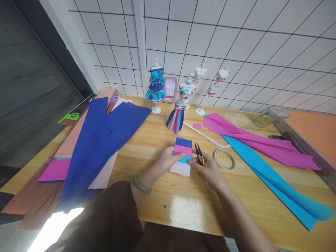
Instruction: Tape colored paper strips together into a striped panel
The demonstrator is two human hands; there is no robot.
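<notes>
A small striped piece of crepe paper [183, 169] has bands of dark blue, pink, light blue and pale pink. My left hand [167, 160] pinches its left side, with the thumb lying across the front. In my right hand [210, 171] is a pair of small scissors [200, 155] with dark blades and a bit of yellow at the handle, the blades pointing up and away. Fingertips of that same hand touch the right edge of the striped piece. Just beyond stands a mini dress form [187, 91] wearing a striped skirt [176, 121].
Dark blue crepe paper [105, 136] lies at left over other sheets. Pink [252, 138] and light blue [267, 175] strips stretch across the right. A tape roll [224, 159] lies beside my right hand. More dress forms stand by the wall, one in a blue ruffled dress [156, 87].
</notes>
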